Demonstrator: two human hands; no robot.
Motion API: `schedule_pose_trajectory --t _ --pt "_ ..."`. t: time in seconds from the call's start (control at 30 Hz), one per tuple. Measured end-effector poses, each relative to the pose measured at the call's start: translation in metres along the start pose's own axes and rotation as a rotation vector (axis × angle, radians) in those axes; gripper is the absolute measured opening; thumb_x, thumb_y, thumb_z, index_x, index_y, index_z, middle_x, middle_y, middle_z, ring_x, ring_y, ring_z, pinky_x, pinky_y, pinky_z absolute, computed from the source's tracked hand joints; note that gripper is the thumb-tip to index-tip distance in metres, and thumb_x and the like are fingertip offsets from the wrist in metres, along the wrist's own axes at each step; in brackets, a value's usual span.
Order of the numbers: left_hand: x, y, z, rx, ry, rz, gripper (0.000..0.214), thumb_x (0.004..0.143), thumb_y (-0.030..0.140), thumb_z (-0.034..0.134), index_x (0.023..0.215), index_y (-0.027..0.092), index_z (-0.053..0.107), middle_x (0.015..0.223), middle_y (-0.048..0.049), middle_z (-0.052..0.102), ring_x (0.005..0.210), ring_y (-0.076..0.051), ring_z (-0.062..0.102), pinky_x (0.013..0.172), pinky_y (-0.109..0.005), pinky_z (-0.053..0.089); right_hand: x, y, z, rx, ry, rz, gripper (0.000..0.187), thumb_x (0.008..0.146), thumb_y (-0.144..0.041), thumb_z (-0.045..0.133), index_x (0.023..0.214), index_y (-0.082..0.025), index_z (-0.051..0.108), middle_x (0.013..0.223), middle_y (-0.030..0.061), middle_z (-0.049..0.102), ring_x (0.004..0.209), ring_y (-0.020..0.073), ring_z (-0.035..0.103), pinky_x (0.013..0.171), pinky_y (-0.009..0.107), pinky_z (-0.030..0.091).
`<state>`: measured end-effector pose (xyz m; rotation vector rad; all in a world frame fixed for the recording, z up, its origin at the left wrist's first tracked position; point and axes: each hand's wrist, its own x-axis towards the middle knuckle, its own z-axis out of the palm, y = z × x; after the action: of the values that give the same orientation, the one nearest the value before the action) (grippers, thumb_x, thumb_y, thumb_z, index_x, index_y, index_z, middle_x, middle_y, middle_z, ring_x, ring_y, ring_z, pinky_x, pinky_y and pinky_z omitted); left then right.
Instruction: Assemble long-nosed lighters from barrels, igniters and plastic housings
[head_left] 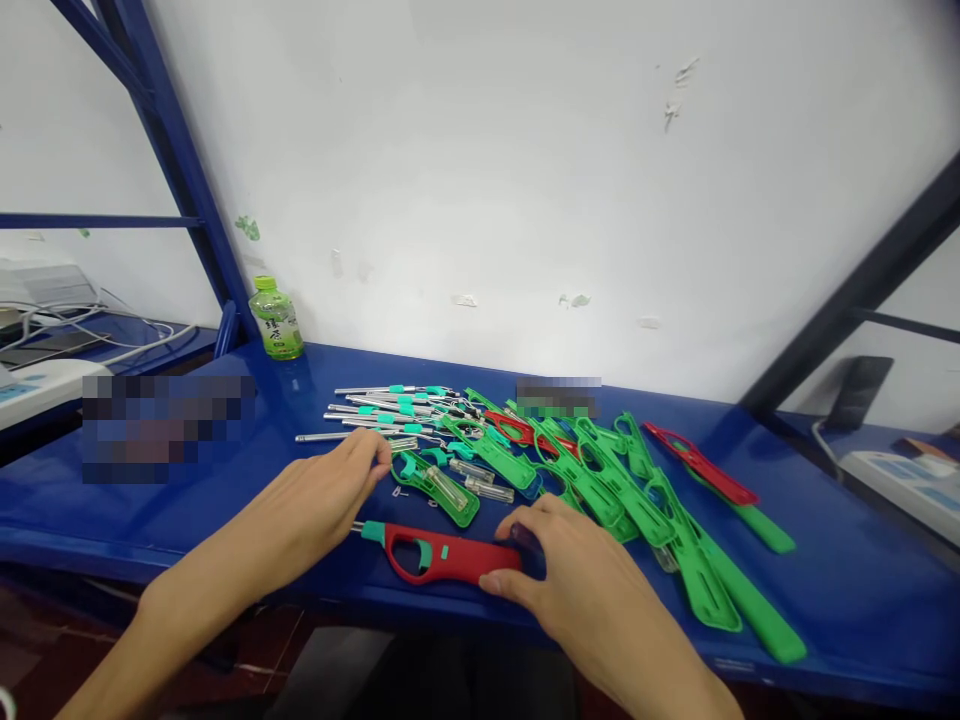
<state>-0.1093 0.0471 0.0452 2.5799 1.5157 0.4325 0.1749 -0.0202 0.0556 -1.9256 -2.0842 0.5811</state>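
My right hand [577, 580] grips the rear end of a red stick lighter [439, 555] that lies on the blue table [187, 520], thumb and fingers pinching its handle. My left hand [330, 490] rests flat beside the lighter's teal front end, fingers stretched toward a pile of metal lighter tubes [382, 410] with teal collars. A green half shell [439, 490] with a clear fuel tank lies just behind the red lighter.
Several green lighter shells [675, 530] and a red shell [701, 465] are spread to the right. A green tea bottle [276, 320] stands at the back by the white wall. A blue rack frame [180, 150] rises at the left; devices and cables sit on side tables.
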Motion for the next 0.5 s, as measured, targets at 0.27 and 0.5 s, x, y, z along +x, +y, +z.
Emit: schedule_pose_trajectory --t 0.27,0.5 --pt "-0.012 0.023 -0.001 -0.077 -0.029 0.067 0.023 0.115 0.039 0.031 0.106 0.027 0.049 0.086 0.0026 0.064 0.067 -0.019 0.062 0.064 -0.034 0.037 0.006 -0.008 0.005 -0.099 0.007 0.02 0.026 0.088 -0.023 0.083 0.109 -0.027 0.067 0.101 0.0016 0.08 0.098 0.0316 0.077 0.074 0.036 0.047" --pt "-0.016 0.02 0.001 -0.058 0.019 0.128 0.022 0.114 0.033 0.036 0.107 0.026 0.056 0.095 0.0006 0.067 0.078 -0.018 0.068 0.07 -0.032 0.044 0.007 -0.006 0.019 -0.199 0.226 -0.133 0.039 0.076 -0.02 0.091 0.103 -0.03 0.065 0.1 -0.0022 0.072 0.077 0.0266 0.073 0.06 0.034 0.039"
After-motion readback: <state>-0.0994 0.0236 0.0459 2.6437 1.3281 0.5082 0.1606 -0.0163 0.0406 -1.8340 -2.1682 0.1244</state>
